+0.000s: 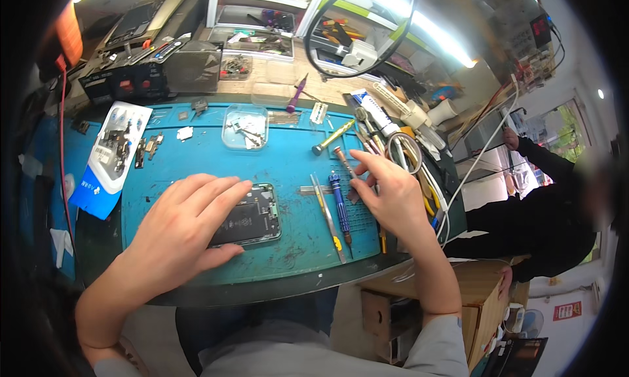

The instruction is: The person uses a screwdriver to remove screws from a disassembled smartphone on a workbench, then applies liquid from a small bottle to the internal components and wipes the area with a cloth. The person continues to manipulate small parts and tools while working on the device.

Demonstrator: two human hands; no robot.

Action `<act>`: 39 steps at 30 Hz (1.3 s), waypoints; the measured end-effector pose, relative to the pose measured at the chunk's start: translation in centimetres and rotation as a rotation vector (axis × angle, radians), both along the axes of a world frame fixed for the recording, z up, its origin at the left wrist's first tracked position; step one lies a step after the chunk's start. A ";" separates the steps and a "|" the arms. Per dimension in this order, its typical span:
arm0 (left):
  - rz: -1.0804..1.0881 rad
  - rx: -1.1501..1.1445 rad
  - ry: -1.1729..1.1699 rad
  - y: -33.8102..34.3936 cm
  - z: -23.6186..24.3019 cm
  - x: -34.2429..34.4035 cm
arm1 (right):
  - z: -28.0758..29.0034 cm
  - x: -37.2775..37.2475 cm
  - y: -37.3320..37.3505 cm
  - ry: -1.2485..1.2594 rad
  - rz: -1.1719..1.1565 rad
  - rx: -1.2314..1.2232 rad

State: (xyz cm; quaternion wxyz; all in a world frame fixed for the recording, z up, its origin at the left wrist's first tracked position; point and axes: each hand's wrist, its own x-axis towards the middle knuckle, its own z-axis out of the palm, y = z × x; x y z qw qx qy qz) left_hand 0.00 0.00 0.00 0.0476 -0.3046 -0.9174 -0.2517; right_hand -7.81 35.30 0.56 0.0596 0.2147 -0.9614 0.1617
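The person's spread left hand (pixel 190 216) covers the left part of the opened black smartphone (pixel 257 223), so that end cannot be seen. The thumb and fingers of the right hand (pixel 391 188) hide the lower end of a slim brown screwdriver (pixel 343 159); whether they grip it is unclear. Small metallic pieces (pixel 250 133) in a clear square plastic box (pixel 244 147) are too tiny to identify. The black ring-shaped frame (pixel 308 43) runs off the top edge; the black-clothed co-worker's (pixel 544 210) head is blurred.
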 end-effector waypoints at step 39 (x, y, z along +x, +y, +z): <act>-0.068 0.253 0.064 2.4 -1.9 0.1 | -0.4 2.1 -8.8 0.205 0.754 -0.603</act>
